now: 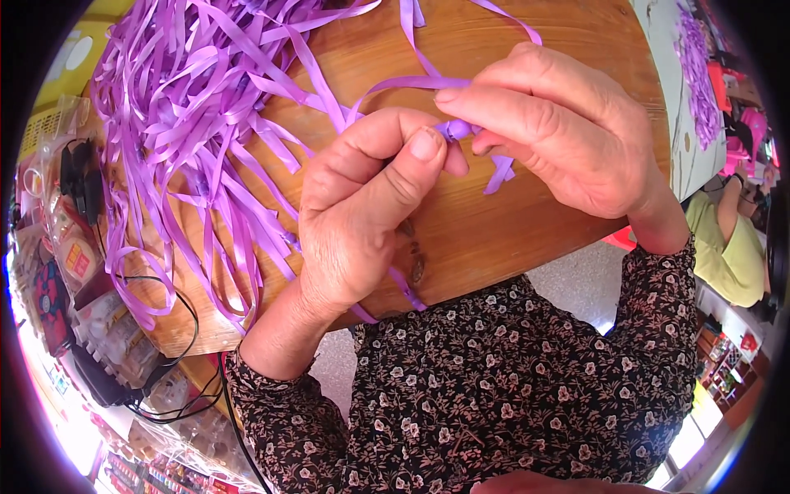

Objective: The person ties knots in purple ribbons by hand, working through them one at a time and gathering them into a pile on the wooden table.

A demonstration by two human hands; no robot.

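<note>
Above the table, the left hand pinches a purple ribbon between thumb and forefinger at a bunched, knot-like spot. The right hand is half curled beside it; whether its fingertips grip the ribbon, I cannot tell. The step looks like knotting; the next move calls for a steady left pinch. A ribbon heap covers the table's left side.

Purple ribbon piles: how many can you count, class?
2: a large pile on the left of the wooden table, another pile on the white tabletop, upper right. More may be hidden.
</note>
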